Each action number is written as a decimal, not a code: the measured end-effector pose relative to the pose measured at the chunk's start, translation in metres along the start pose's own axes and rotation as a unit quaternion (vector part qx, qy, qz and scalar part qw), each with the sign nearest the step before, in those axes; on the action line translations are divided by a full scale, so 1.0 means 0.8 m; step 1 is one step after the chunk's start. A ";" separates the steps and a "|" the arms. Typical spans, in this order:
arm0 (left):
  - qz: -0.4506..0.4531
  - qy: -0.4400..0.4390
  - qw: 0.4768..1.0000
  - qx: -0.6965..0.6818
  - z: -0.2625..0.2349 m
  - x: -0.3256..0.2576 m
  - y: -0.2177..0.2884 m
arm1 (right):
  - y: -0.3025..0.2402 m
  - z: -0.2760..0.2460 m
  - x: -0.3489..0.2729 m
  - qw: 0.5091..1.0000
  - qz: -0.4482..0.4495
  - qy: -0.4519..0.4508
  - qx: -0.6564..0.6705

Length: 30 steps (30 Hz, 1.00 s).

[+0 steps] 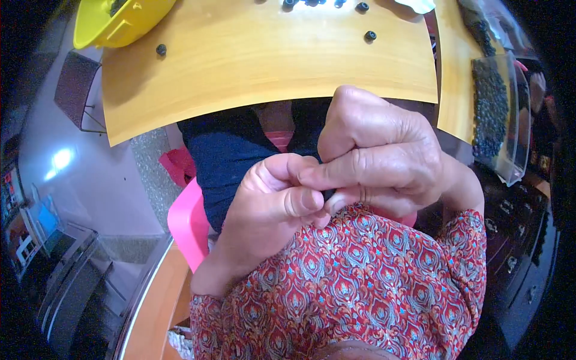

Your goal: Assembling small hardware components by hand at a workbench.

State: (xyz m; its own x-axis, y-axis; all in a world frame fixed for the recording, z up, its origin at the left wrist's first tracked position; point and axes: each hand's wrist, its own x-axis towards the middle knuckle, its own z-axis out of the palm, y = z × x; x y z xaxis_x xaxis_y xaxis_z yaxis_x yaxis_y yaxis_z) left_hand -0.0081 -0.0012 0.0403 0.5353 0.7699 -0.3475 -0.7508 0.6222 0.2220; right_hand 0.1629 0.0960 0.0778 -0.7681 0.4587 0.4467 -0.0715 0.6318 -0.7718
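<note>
My left hand (261, 207) and my right hand (384, 159) meet in front of my chest, above my lap and short of the table. The fingertips of both are pinched together around a small black piece (328, 194). Only a sliver of it shows between the thumbs and fingers; the rest is covered. Similar small round black pieces lie on the wooden table, one (371, 36) at the right and another (161, 50) at the left, near a yellow container (123, 27). Several more sit along the far edge of the view.
A clear plastic bin (513, 120) with many small black pieces stands at the right on a second wooden surface (455, 90). The near edge of the table (270, 72) runs just beyond my hands. A pink plastic chair (189, 222) shows beside me at the left.
</note>
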 end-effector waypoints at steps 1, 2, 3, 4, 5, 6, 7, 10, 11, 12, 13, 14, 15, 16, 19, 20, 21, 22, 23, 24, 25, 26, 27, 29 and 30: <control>0.005 -0.002 1.000 -0.001 0.002 -0.002 -0.002 | -0.002 0.002 -0.001 1.000 -0.002 0.001 0.002; 0.009 -0.004 1.000 -0.003 0.003 -0.004 -0.003 | -0.003 0.004 -0.002 1.000 -0.003 0.002 0.005; 0.016 0.033 0.999 0.004 0.007 -0.004 -0.002 | 0.002 0.005 -0.004 1.000 0.008 0.006 -0.001; 0.020 0.069 0.997 0.010 0.011 -0.003 -0.001 | 0.008 0.007 -0.007 1.000 0.021 0.010 -0.007; 0.012 0.054 0.998 -0.011 0.000 0.002 0.001 | 0.013 0.009 -0.009 0.999 0.044 0.010 -0.004; 0.017 0.046 0.999 -0.022 -0.004 0.005 -0.001 | 0.020 0.010 -0.011 0.998 0.064 0.003 0.027; 0.025 0.039 0.998 -0.032 -0.009 0.007 -0.001 | 0.029 0.010 -0.013 0.989 0.110 0.000 0.098; 0.049 0.049 0.997 0.016 -0.005 0.006 0.002 | 0.033 0.010 -0.018 0.963 0.183 0.002 0.198; 0.057 0.063 0.995 0.054 0.000 0.004 0.004 | 0.033 0.009 -0.019 0.951 0.202 0.009 0.235; 0.058 0.062 0.995 0.055 0.004 0.002 0.005 | 0.033 0.009 -0.020 0.937 0.221 0.016 0.272; 0.080 0.070 0.991 0.078 0.008 -0.001 0.005 | 0.033 0.009 -0.020 0.938 0.218 0.017 0.270; 0.101 0.078 0.987 0.100 0.010 -0.003 0.006 | 0.032 0.011 -0.021 0.914 0.233 0.024 0.331; 0.105 0.055 0.985 0.128 0.004 -0.003 0.005 | 0.033 0.012 -0.022 0.886 0.246 0.030 0.391; 0.108 0.055 0.984 0.129 0.001 -0.002 0.002 | 0.035 0.014 -0.025 0.869 0.255 0.021 0.424; 0.106 0.044 0.988 0.099 0.001 0.002 -0.003 | 0.038 0.020 -0.028 0.856 0.261 0.038 0.445; 0.109 0.051 0.990 0.069 0.003 0.005 -0.002 | 0.038 0.022 -0.029 0.856 0.261 0.038 0.445; 0.111 0.058 0.991 0.037 0.004 0.008 -0.003 | 0.038 0.023 -0.031 0.854 0.266 0.045 0.445; 0.112 0.060 0.991 0.038 0.005 0.008 -0.003 | 0.039 0.025 -0.031 0.852 0.270 0.051 0.446; 0.112 0.058 0.991 0.033 0.005 0.008 -0.003 | 0.041 0.025 -0.032 0.851 0.269 0.050 0.447; 0.112 0.056 0.992 0.029 0.006 0.008 -0.002 | 0.042 0.026 -0.032 0.855 0.260 0.043 0.447; 0.112 0.056 0.992 0.029 0.003 0.008 -0.002 | 0.043 0.025 -0.032 0.858 0.252 0.036 0.446; 0.108 0.041 0.993 0.032 -0.001 0.007 -0.002 | 0.043 0.025 -0.032 0.858 0.253 0.036 0.446; 0.104 0.027 0.994 0.035 -0.004 0.007 -0.001 | 0.043 0.025 -0.032 0.851 0.245 0.039 0.464; 0.097 0.016 0.995 0.017 -0.005 0.008 -0.002 | 0.045 0.025 -0.035 0.842 0.237 0.041 0.483; 0.090 0.005 0.996 0.000 -0.006 0.009 -0.002 | 0.047 0.024 -0.038 0.850 0.221 0.043 0.477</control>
State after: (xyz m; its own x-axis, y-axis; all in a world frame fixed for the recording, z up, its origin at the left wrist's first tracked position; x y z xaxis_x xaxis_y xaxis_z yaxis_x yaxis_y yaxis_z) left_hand -0.0049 0.0028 0.0335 0.3881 0.8677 -0.3106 -0.8346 0.4738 0.2809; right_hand 0.1711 0.0939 0.0262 -0.8075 0.5895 0.0182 -0.3030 -0.3882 -0.8703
